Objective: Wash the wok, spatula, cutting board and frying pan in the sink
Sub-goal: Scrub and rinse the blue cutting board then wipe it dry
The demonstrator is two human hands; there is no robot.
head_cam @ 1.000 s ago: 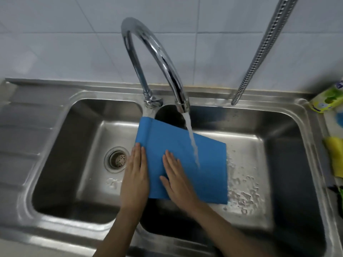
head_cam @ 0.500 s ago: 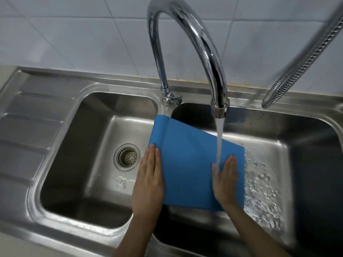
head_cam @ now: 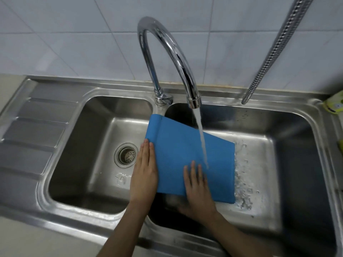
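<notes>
A blue cutting board (head_cam: 181,153) lies tilted over the divider of the double steel sink (head_cam: 306,115), mostly above the right basin. Water runs from the curved tap (head_cam: 167,49) onto the board's right half. My left hand (head_cam: 145,173) lies flat with straight fingers along the board's left edge. My right hand (head_cam: 196,188) presses flat on the board's near part, just left of the stream. Wok, spatula and frying pan are not in view.
The left basin has a round drain strainer (head_cam: 127,154). A ribbed draining surface (head_cam: 35,130) is at far left. A metal spray hose (head_cam: 274,49) hangs at upper right. A yellow-green packet (head_cam: 335,104) sits on the right rim. Splashing water covers the right basin floor.
My right hand slid from the board's middle to its right edge under the stream, then back left toward the middle. The left hand stayed on the left edge.
</notes>
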